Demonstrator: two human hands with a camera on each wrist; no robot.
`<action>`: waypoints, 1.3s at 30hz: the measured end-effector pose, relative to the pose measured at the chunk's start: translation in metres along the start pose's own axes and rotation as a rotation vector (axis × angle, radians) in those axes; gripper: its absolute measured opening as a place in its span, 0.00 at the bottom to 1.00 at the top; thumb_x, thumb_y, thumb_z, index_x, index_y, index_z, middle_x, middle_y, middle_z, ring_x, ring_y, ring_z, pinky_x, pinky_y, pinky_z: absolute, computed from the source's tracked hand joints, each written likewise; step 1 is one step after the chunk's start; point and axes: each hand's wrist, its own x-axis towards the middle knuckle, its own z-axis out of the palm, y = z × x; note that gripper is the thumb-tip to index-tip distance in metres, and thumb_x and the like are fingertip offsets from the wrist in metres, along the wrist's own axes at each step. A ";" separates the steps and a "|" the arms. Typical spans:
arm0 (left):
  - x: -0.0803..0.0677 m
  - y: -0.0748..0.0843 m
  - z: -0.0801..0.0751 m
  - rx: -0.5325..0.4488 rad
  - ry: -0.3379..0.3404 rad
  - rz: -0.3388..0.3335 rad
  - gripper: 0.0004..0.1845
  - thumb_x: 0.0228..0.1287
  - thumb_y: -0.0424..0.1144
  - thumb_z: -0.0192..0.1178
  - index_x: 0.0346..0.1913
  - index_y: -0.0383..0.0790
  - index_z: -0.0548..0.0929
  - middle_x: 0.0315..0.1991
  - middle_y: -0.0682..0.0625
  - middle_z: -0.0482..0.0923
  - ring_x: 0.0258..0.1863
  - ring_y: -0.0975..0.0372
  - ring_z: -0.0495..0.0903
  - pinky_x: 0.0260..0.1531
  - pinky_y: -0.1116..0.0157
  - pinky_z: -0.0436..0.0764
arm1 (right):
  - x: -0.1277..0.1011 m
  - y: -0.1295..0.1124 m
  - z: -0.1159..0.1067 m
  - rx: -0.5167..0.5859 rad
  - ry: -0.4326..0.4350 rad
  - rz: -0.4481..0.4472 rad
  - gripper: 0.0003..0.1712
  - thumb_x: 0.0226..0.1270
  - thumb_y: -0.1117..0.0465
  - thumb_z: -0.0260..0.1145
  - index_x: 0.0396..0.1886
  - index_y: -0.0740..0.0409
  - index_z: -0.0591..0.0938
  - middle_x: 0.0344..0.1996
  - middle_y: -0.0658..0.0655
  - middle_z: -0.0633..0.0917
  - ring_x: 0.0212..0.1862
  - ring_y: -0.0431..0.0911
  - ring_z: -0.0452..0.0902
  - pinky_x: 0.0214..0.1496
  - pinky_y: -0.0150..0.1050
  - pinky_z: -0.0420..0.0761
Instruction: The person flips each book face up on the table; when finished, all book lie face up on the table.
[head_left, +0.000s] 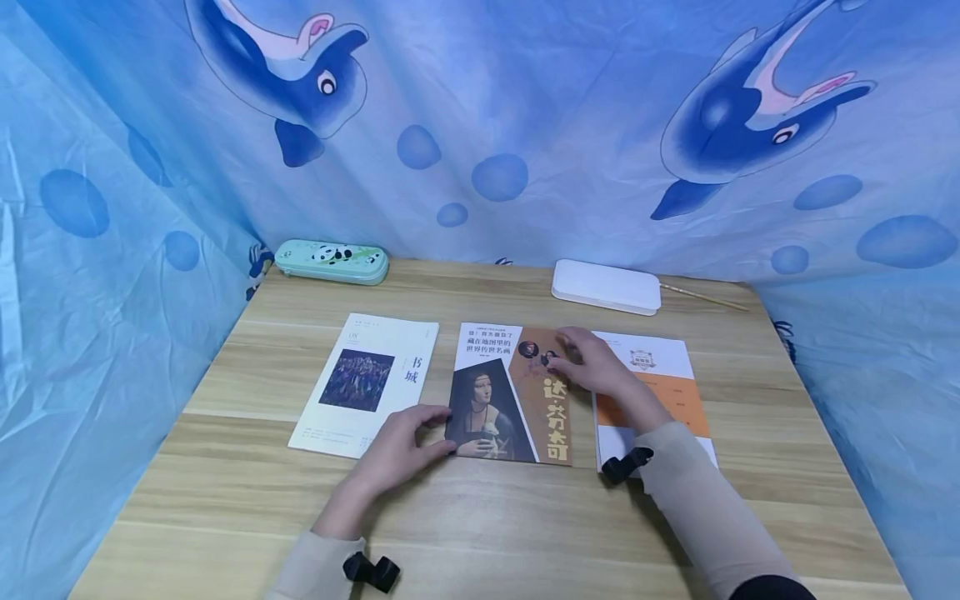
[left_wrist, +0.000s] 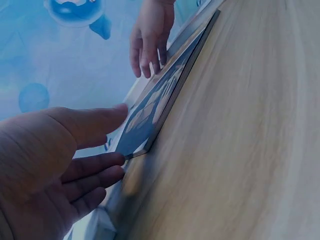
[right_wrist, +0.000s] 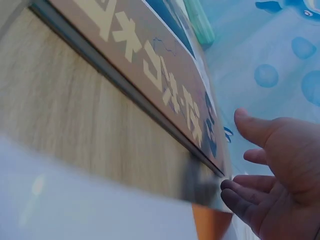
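Note:
Three books lie in a row on the wooden table [head_left: 487,517]. The middle one, an art book [head_left: 510,392] [left_wrist: 155,110] [right_wrist: 150,55], has a portrait cover and a brown strip with gold characters. My left hand [head_left: 438,429] [left_wrist: 120,137] touches its near left corner, thumb stretched over the cover and fingers straight against the edge. At the book's far right corner my right hand [head_left: 566,350] [right_wrist: 235,150] rests with relaxed fingers, the fingertips at the corner's edge. A white book [head_left: 363,383] lies to the left, a white and orange book [head_left: 652,392] [right_wrist: 100,210] to the right.
A mint green panda pencil case [head_left: 332,261] [right_wrist: 200,22] sits at the table's far left. At the far right are a white flat box [head_left: 606,286] and a thin wooden stick [head_left: 705,296]. Blue dolphin cloth [head_left: 525,125] walls in the table on three sides.

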 end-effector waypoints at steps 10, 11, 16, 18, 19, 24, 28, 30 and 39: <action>0.012 0.012 0.010 0.065 0.039 0.076 0.25 0.58 0.42 0.75 0.58 0.38 0.83 0.55 0.48 0.83 0.56 0.55 0.80 0.61 0.54 0.77 | -0.026 0.010 -0.021 0.035 -0.005 0.012 0.38 0.72 0.52 0.68 0.75 0.64 0.66 0.70 0.69 0.71 0.69 0.66 0.68 0.69 0.63 0.69; 0.014 0.013 0.011 0.060 0.037 0.090 0.25 0.58 0.42 0.75 0.58 0.37 0.83 0.55 0.48 0.83 0.57 0.55 0.80 0.62 0.54 0.77 | -0.028 0.012 -0.024 0.043 -0.009 0.022 0.38 0.72 0.53 0.68 0.74 0.63 0.67 0.70 0.69 0.70 0.69 0.65 0.67 0.70 0.62 0.69; 0.021 0.024 0.021 0.022 0.004 0.136 0.25 0.61 0.41 0.73 0.60 0.37 0.82 0.58 0.46 0.81 0.60 0.54 0.78 0.65 0.53 0.74 | -0.042 0.026 -0.036 0.030 0.001 0.080 0.36 0.72 0.55 0.68 0.73 0.63 0.69 0.71 0.67 0.69 0.71 0.64 0.64 0.71 0.61 0.67; 0.024 0.028 0.026 0.015 -0.021 0.142 0.26 0.62 0.42 0.72 0.61 0.37 0.81 0.59 0.45 0.80 0.61 0.53 0.77 0.66 0.54 0.73 | -0.047 0.033 -0.040 0.018 0.012 0.116 0.36 0.72 0.52 0.68 0.73 0.61 0.69 0.72 0.67 0.68 0.73 0.64 0.61 0.73 0.62 0.64; 0.025 0.029 0.030 0.017 -0.031 0.145 0.27 0.62 0.43 0.73 0.62 0.37 0.81 0.60 0.45 0.80 0.61 0.53 0.77 0.66 0.54 0.73 | -0.050 0.037 -0.042 0.011 0.021 0.131 0.36 0.72 0.50 0.68 0.73 0.60 0.69 0.72 0.66 0.68 0.74 0.63 0.60 0.73 0.62 0.63; 0.031 0.039 0.043 0.012 -0.086 0.161 0.29 0.60 0.45 0.73 0.63 0.39 0.80 0.61 0.48 0.79 0.62 0.55 0.77 0.66 0.55 0.74 | -0.060 0.054 -0.052 -0.022 0.050 0.179 0.39 0.70 0.45 0.68 0.74 0.58 0.69 0.72 0.67 0.67 0.74 0.65 0.58 0.73 0.66 0.59; 0.036 0.045 0.053 0.014 -0.117 0.191 0.30 0.62 0.47 0.72 0.64 0.39 0.79 0.62 0.47 0.79 0.63 0.54 0.76 0.67 0.54 0.72 | -0.069 0.068 -0.061 -0.005 0.064 0.215 0.41 0.68 0.45 0.71 0.74 0.58 0.69 0.73 0.68 0.66 0.74 0.66 0.57 0.73 0.68 0.58; 0.039 0.047 0.057 0.017 -0.127 0.209 0.30 0.63 0.47 0.72 0.65 0.39 0.79 0.61 0.47 0.79 0.63 0.54 0.76 0.67 0.54 0.72 | -0.073 0.074 -0.066 -0.010 0.072 0.236 0.42 0.67 0.44 0.71 0.74 0.58 0.68 0.73 0.68 0.65 0.74 0.67 0.55 0.73 0.69 0.56; 0.043 0.060 0.072 0.023 -0.180 0.217 0.29 0.66 0.48 0.69 0.66 0.41 0.78 0.65 0.47 0.76 0.66 0.55 0.74 0.69 0.55 0.70 | -0.094 0.101 -0.080 -0.091 0.117 0.312 0.47 0.70 0.41 0.67 0.77 0.62 0.62 0.75 0.73 0.58 0.74 0.71 0.52 0.70 0.73 0.58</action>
